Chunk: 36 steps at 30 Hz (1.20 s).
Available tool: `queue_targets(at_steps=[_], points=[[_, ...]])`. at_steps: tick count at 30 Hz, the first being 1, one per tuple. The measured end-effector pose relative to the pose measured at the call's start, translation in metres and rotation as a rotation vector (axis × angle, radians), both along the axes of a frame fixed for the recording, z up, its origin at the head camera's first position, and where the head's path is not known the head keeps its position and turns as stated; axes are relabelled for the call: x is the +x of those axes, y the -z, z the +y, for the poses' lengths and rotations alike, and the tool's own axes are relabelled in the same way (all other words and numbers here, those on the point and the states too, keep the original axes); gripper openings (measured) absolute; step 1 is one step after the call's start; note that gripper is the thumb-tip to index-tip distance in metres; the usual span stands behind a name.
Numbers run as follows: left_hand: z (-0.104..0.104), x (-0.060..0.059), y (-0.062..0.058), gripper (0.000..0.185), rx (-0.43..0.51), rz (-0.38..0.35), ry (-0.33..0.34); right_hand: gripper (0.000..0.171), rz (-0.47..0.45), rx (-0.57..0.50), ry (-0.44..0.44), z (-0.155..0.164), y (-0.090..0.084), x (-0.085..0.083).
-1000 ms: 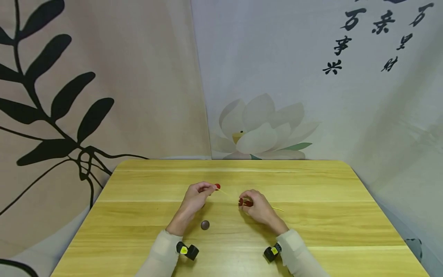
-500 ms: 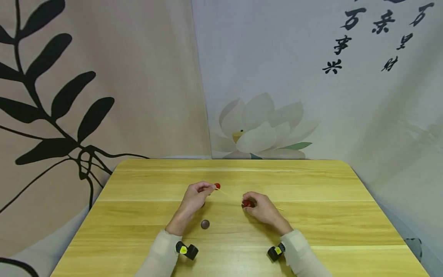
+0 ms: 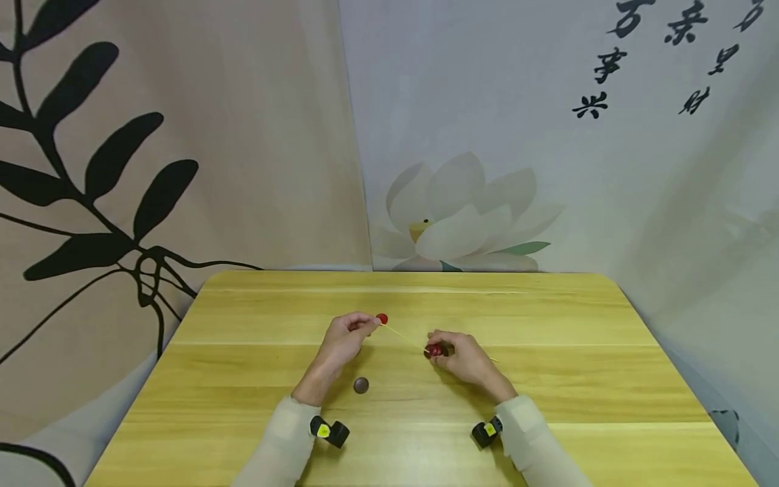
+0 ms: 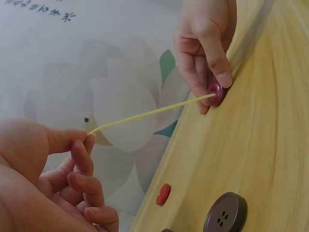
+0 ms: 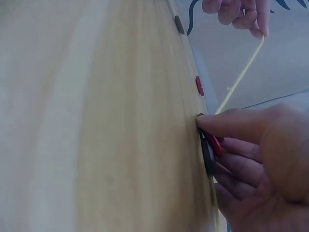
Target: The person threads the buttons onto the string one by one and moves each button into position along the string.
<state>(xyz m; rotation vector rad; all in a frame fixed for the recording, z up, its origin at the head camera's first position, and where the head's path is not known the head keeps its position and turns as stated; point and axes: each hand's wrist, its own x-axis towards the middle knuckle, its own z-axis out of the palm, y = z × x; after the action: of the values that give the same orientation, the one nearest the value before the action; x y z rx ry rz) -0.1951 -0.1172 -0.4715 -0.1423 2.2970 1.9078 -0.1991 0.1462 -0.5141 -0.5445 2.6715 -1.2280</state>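
Observation:
My left hand (image 3: 344,343) pinches the end of a yellow string (image 4: 149,113) between thumb and index finger. The string runs straight across to my right hand (image 3: 465,358), which pinches a dark red button (image 4: 216,94) low over the table. The string comes out through this button's face. Behind it, in the right wrist view, a red button (image 5: 213,143) and a dark button (image 5: 207,157) lie within the right fingers, partly hidden. A loose red button (image 3: 382,318) lies beside the left fingertips, and a brown four-hole button (image 4: 225,214) lies nearer the body.
The wooden table (image 3: 255,379) has its far edge well beyond both hands. A printed cloth (image 3: 462,135) hangs behind it. The string's tail (image 3: 493,360) shows to the right of the right wrist. A dark rim shows at the bottom of the left wrist view.
My right hand has moved a little to the right, and more string is stretched between the hands. The buttons in it, spaced apart before, now sit together. The head view has tilted slightly down.

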Motion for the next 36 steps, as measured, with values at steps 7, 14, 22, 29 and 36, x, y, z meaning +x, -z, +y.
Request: queue_targets(at_steps=[7,14,22,29,36], points=[[0.0,-0.001,0.001,0.027,-0.002,0.002,-0.003,0.029,-0.003,-0.008,0.008,0.0,0.0,-0.001],[0.0,0.0,0.0,0.022,-0.016,0.0,-0.007,0.032,0.029,0.01,0.006,0.0,0.003,0.0],[0.004,-0.001,-0.001,0.022,-0.02,-0.005,0.014,0.037,0.009,0.023,-0.031,0.002,-0.004,0.001],[0.006,-0.003,-0.003,0.028,-0.019,0.014,0.019,0.03,0.028,-0.069,-0.071,-0.008,-0.022,-0.005],[0.01,-0.004,-0.007,0.026,-0.015,0.034,0.039,0.026,0.02,-0.173,-0.099,-0.03,-0.045,-0.012]])
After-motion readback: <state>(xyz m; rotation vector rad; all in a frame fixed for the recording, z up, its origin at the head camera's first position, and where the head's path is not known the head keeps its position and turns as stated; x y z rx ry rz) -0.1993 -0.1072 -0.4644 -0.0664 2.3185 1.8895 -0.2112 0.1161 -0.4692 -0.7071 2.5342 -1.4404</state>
